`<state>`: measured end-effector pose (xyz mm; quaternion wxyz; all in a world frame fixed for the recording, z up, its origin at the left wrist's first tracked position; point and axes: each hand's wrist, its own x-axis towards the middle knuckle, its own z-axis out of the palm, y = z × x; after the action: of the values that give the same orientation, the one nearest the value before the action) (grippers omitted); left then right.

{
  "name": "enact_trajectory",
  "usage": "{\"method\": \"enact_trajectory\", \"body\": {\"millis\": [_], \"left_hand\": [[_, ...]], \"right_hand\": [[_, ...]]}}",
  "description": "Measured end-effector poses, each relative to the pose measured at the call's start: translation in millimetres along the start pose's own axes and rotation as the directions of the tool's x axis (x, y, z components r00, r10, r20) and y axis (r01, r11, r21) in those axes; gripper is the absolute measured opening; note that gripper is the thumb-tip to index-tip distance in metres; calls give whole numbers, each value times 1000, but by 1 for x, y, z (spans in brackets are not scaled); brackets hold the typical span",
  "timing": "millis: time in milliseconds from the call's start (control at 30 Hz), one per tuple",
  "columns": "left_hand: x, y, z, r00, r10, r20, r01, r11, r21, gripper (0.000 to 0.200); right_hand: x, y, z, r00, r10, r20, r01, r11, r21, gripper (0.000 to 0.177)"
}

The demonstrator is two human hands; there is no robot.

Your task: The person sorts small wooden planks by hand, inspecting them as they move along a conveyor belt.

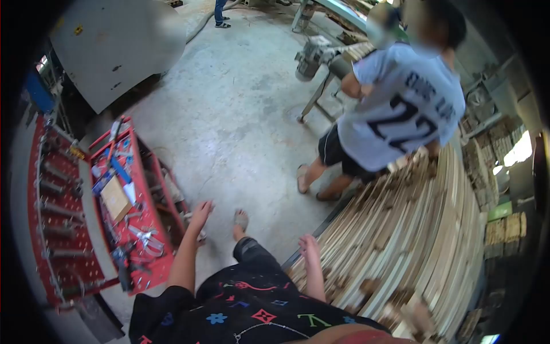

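The tool cart (154, 272) is showing red, the wooden strips (401, 229) tan; a black T-shirt (252, 302) is displaying multicoloured motifs, a white jersey (366, 137) black numerals.

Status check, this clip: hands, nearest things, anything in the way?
Left hand empty, beside red tool cart. Right hand empty, near wood strips. Possible obstruction: co-worker standing ahead right, by the strips.

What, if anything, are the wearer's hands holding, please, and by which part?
Nothing: the bare left hand is near the red tool cart, the bare right hand beside long, pale wooden strips.
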<state>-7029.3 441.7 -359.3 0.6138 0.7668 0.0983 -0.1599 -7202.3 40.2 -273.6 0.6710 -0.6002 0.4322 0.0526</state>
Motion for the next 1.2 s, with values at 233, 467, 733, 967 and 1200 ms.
{"method": "enact_trajectory", "body": {"millis": [233,467,733,967,1200], "left_hand": [[70,-63,-66,479,-878,13,828,457,324,61],[145,-85,-85,538,-833,128,698,356,-621,50],[546,72,-88,642,-765,46,760,628,-166,59],[946,444,-41,937,-339,81,316,924,215,57],[1160,562,32,842,-468,267,360,857,367,62]], "right_hand": [[169,-265,114,971,-220,93,235,952,-198,44],[362,-480,245,727,-624,288,687,676,-269,35],[489,-730,335,249,-965,78,757,144,-637,31],[577,-823,333,369,-929,18,503,183,-845,29],[651,-937,338,633,-719,-286,339,590,-733,27]]}}
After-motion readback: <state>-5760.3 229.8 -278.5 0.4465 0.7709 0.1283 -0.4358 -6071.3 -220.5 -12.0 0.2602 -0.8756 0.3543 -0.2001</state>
